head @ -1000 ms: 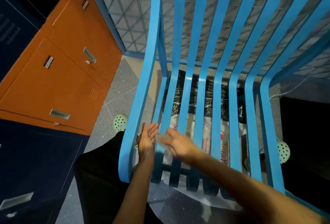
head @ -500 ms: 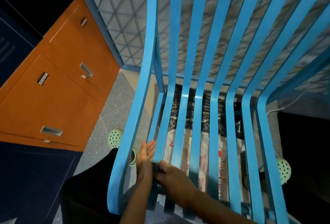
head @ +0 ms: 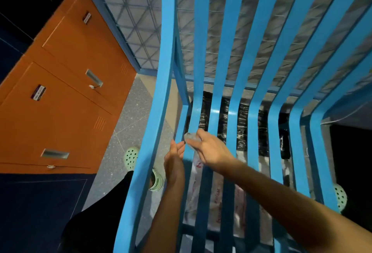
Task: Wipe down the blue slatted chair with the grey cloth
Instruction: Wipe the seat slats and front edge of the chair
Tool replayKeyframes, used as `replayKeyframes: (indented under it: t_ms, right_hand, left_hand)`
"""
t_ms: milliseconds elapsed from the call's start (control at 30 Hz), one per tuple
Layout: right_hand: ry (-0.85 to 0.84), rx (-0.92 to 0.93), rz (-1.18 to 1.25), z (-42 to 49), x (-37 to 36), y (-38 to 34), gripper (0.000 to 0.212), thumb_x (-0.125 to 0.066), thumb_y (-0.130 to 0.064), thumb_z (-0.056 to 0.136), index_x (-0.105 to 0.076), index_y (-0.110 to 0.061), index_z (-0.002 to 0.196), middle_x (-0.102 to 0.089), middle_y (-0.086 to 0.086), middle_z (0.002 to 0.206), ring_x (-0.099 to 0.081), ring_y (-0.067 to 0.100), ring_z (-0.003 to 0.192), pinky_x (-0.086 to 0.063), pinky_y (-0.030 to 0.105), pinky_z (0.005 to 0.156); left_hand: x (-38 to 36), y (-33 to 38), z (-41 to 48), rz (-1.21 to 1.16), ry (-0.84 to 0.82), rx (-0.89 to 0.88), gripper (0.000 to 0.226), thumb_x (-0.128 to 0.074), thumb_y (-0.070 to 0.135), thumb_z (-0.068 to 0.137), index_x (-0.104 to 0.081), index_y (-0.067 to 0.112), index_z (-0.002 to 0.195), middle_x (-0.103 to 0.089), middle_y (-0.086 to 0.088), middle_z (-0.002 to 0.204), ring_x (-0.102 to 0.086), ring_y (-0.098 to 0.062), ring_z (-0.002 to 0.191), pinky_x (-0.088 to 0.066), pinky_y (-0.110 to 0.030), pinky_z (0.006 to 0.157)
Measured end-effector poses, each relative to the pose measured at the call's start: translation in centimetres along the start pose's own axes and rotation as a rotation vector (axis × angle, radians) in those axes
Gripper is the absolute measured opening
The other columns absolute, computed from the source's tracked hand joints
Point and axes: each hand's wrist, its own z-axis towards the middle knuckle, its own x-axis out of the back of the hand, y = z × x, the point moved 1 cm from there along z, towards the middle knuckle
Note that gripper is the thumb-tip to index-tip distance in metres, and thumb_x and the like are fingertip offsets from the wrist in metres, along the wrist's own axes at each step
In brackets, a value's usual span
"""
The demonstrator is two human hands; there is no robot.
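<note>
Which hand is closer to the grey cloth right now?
Right. The right hand pinches the crumpled grey cloth at a slat of the blue slatted chair. The left hand sits just left of and below it, fingers straight, holding nothing.

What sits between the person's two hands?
A blue chair slat, in the head view: left hand on one side, right hand with the grey cloth on the other.

Locker room (orange lockers (head: 66,95), wire-mesh partition (head: 136,17)).
</note>
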Motion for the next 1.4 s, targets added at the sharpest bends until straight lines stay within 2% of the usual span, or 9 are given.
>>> replayKeyframes:
  t_ms: [133,300,467,667,867,1000,1133,1267,1400]
  right_hand:
    - [0.035,-0.054,-0.167,4.4,2.3,2.8,0.039,-0.043,-0.028,0.102,-0.045,-0.031,0.141,-0.038,0.004,0.095,-0.057,0.032,0.085,-0.045,0.041,0.069]
    - [0.155,-0.238,-0.148,7.3,3.9,3.3,0.035,-0.048,-0.019,0.097,-0.059,-0.029,0.128,-0.040,0.005,0.090,-0.059,0.037,0.079,-0.049,0.042,0.067]
    - [-0.036,0.097,-0.195,6.1,0.8,0.2,0.023,-0.048,-0.020,0.098,-0.058,-0.022,0.119,-0.043,0.004,0.096,-0.059,0.031,0.081,-0.048,0.042,0.066]
    - [0.120,-0.176,-0.337,7.1,4.6,5.2,0.037,-0.053,-0.022,0.096,-0.057,-0.033,0.131,-0.047,0.005,0.094,-0.060,0.031,0.075,-0.041,0.034,0.056]
    - [0.051,0.060,-0.414,8.1,3.2,3.4,0.025,-0.058,-0.025,0.095,-0.061,-0.023,0.119,-0.050,0.005,0.088,-0.055,0.025,0.066,-0.033,0.033,0.050]
    - [0.065,-0.022,-0.486,9.6,5.6,4.5,0.026,-0.072,-0.020,0.084,-0.065,-0.026,0.108,-0.048,0.002,0.084,-0.037,0.022,0.055,-0.027,0.028,0.042]
    - [0.132,0.011,-0.525,10.3,6.4,4.6,0.046,-0.083,-0.015,0.068,-0.067,-0.025,0.110,-0.050,0.002,0.080,-0.050,0.024,0.054,-0.020,0.027,0.041]
    - [-0.052,0.040,-0.537,8.8,4.0,5.1,0.053,-0.074,-0.010,0.077,-0.058,-0.024,0.126,-0.054,0.002,0.091,-0.059,0.025,0.068,-0.027,0.029,0.041]
    - [0.012,0.050,-0.514,10.5,5.4,5.8,0.029,-0.076,-0.017,0.078,-0.066,-0.027,0.104,-0.050,-0.001,0.080,-0.056,0.026,0.057,-0.018,0.025,0.040]
  left_hand:
    - [-2.0,1.6,1.3,0.035,0.027,-0.001,0.051,-0.031,0.043,0.104,-0.064,0.010,0.123,-0.065,-0.010,0.126,-0.060,-0.021,0.117,-0.039,-0.040,0.110]
    - [-2.2,1.7,1.6,0.122,0.055,-0.070,0.046,-0.029,0.038,0.105,-0.063,0.014,0.126,-0.062,-0.003,0.129,-0.056,-0.014,0.117,-0.038,-0.028,0.102]
    - [-2.3,1.3,2.0,0.172,0.173,-0.113,0.050,-0.029,0.040,0.105,-0.069,0.012,0.118,-0.068,-0.007,0.117,-0.061,-0.022,0.112,-0.044,-0.031,0.091]
    - [-2.8,2.5,1.5,-0.046,0.110,-0.016,0.054,-0.028,0.037,0.106,-0.060,0.000,0.128,-0.063,-0.014,0.128,-0.058,-0.024,0.121,-0.037,-0.042,0.112]
    - [-4.9,0.4,6.2,-0.126,0.079,-0.033,0.070,-0.037,0.078,0.071,-0.071,0.022,0.096,-0.069,-0.011,0.118,-0.062,-0.027,0.114,-0.041,-0.049,0.108]
    - [-5.0,3.0,3.1,0.034,0.094,-0.054,0.047,-0.033,0.057,0.097,-0.070,0.028,0.103,-0.065,-0.003,0.127,-0.058,-0.021,0.118,-0.039,-0.042,0.109]
    - [-4.7,2.5,3.1,0.099,0.136,-0.084,0.047,-0.030,0.047,0.103,-0.067,0.024,0.120,-0.061,0.000,0.130,-0.054,-0.021,0.122,-0.037,-0.035,0.108]
    - [-5.0,3.0,3.7,0.063,0.110,-0.096,0.053,-0.033,0.058,0.094,-0.070,0.025,0.112,-0.065,-0.001,0.126,-0.057,-0.020,0.119,-0.039,-0.042,0.110]
    - [-4.7,2.6,4.2,0.011,0.094,-0.079,0.045,-0.032,0.060,0.092,-0.068,0.033,0.090,-0.068,-0.004,0.121,-0.060,-0.021,0.117,-0.040,-0.042,0.109]
